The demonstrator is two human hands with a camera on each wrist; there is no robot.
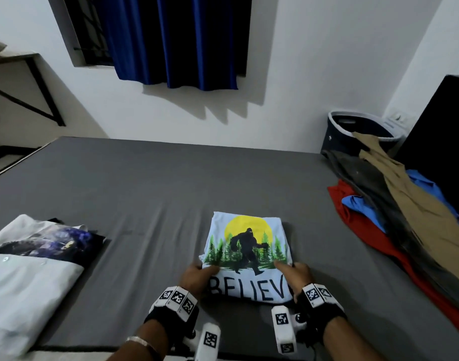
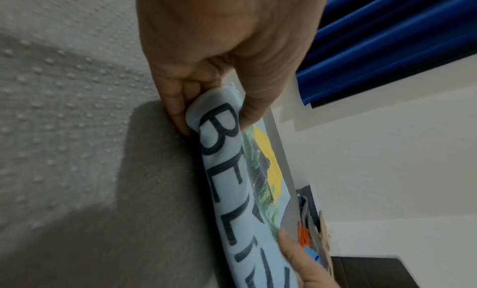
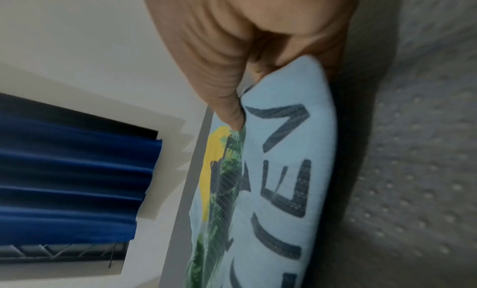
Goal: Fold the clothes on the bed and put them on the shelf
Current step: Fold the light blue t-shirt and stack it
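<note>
Folded light-blue tee [image 1: 249, 256] w/ BELIEVE print lies mid-bed [image 1: 145, 183], near our edge. We pinch its near corners: left hand [image 1: 197, 276] & right hand [image 1: 298, 276], thumbs on top. Unfolded clothes pile [image 1: 395, 204] on our right, folded stack [image 1: 28, 269] left.

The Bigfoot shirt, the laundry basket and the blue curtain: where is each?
Bigfoot shirt [image 1: 248, 246]: head view, on the printed figure.
Laundry basket [image 1: 339, 136]: head view, on its dark front wall.
Blue curtain [image 1: 186, 40]: head view, mid-fabric.
</note>
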